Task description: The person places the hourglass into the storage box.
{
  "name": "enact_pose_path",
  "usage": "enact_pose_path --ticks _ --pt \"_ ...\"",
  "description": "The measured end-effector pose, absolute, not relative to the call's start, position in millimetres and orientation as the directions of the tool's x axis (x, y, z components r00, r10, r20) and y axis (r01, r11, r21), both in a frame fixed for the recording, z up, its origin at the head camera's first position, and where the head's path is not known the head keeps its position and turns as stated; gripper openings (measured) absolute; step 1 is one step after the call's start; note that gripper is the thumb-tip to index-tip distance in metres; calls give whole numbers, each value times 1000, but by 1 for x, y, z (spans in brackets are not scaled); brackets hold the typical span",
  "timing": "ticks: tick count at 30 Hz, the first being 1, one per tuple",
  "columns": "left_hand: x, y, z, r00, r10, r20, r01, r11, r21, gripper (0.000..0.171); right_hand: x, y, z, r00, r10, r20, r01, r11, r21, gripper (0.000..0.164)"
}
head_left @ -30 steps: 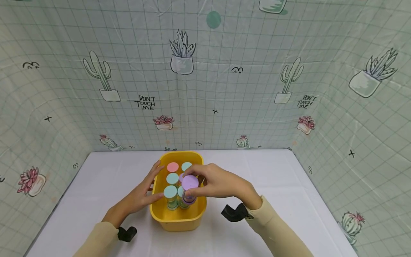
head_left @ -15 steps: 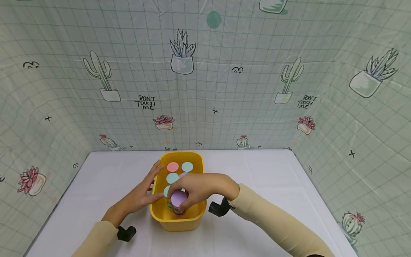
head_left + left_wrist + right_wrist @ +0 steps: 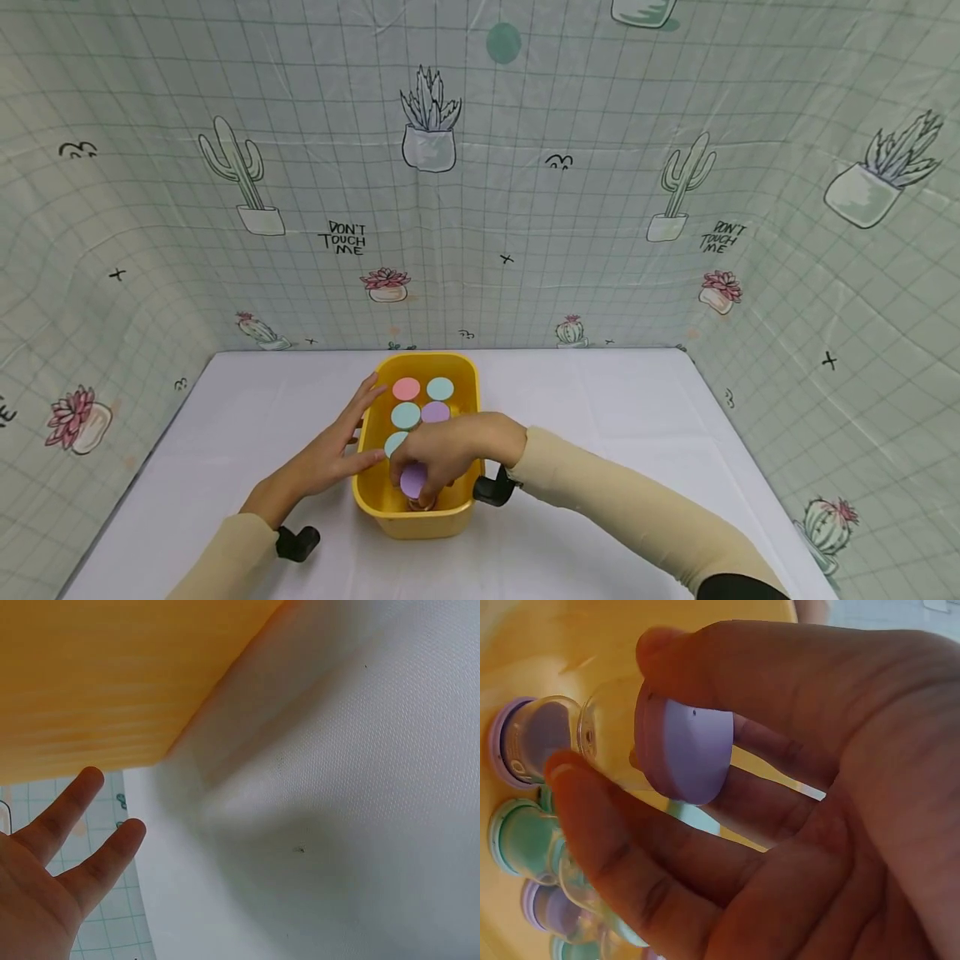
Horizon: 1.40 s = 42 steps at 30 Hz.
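Observation:
A yellow plastic bin stands on the white table. My right hand reaches into its near end and grips a small clear jar with a purple lid. Seen from the right wrist, thumb and fingers curl about this jar's purple lid, its clear body pointing down to the bin floor. Whether the jar touches what lies beneath it, I cannot tell. Along the bin's left side my left hand rests with fingers spread and fairly straight, holding nothing. In the left wrist view two of its fingers extend beside the bin wall.
Behind the right hand, several lidded jars stand in rows in the bin, among them a pink-lidded jar, a teal-lidded jar and a purple-lidded jar. White table surface surrounds the bin, with a patterned cloth behind.
My right hand has carried the purple-lidded jar left and toward the bin's near end, then lower into it. The left hand stays in place at the bin's side.

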State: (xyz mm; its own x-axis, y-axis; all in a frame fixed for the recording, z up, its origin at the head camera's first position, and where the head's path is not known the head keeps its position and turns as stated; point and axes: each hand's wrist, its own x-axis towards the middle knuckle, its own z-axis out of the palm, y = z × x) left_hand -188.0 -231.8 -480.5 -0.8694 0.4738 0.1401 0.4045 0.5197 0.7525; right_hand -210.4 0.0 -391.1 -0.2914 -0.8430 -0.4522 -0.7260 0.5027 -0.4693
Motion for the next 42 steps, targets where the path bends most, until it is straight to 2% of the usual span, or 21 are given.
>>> enact_pose_path --ticks 20,26,33,42 --pt "-188 -232 -482 -875 466 131 394 529 752 85 -208 -10 -396 -322 -817 -477 -767 521 -375 27" --pt "-188 -233 -483 -874 466 138 398 525 752 85 -209 -12 -394 -327 -806 -493 -780 525 -340 31" --pt "-188 -233 -484 -877 463 131 393 532 750 85 -211 -15 -390 -304 -814 -494 -803 498 -327 36" --pt "-189 -231 -483 -876 463 138 398 531 748 86 -211 -13 -388 -363 -786 -501 -767 557 -317 39"
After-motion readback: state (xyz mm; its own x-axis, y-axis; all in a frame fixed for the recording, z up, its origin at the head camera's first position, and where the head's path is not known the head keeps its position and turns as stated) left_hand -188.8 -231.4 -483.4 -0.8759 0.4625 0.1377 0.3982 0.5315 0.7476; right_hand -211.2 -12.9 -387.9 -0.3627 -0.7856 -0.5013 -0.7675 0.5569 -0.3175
